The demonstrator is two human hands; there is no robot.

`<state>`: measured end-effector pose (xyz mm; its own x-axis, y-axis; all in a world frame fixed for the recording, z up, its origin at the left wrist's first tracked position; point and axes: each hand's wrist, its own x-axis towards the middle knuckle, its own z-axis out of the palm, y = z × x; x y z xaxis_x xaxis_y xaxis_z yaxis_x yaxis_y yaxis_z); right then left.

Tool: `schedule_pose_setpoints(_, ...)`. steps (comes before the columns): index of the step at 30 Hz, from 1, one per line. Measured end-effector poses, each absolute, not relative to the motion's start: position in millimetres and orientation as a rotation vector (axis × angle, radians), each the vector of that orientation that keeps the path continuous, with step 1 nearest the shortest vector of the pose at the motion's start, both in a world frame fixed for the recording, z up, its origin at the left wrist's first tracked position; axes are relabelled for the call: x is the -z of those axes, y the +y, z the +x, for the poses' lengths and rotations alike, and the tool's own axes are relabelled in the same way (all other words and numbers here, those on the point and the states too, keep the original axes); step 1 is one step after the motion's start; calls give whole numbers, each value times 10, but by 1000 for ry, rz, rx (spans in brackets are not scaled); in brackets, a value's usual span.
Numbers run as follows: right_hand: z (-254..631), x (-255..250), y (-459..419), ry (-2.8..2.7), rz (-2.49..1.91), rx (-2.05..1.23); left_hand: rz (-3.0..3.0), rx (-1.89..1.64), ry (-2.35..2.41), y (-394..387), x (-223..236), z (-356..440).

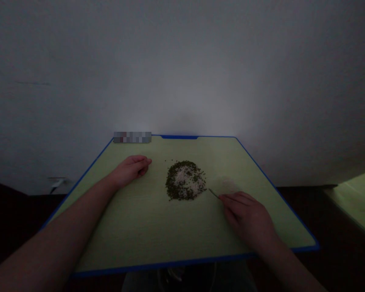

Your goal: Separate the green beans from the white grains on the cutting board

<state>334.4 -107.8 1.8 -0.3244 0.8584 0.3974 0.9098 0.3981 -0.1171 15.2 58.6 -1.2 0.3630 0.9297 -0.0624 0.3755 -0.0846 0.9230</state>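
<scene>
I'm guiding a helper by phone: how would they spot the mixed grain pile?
Find the blue-edged table in front of the wall. Near its middle, between the left hand and right hand, lies a roundish grain pile. Dark green mixed with whitish sets it apart from the faint patch on its right, which looks only pale.

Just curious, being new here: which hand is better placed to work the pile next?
Probably the right hand: it holds a slim tool pointing toward the pile; the left hand is curled, away from it.

Dim indoor room, exact kind unclear: pale wall (182, 61), power socket (59, 182), blue-edged table (152, 231)
</scene>
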Motion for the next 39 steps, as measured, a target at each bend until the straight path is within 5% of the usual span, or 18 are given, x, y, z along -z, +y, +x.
schedule_pose_setpoints(23, 3218, -97, -934, -2204, -1413, -79, 1693, -686, 1206, 565, -22, 153)
schedule_pose_setpoints(39, 3097, -81, -844, -2452, -1250, 79, 1644, -723, 1191, 563, -7, 155)
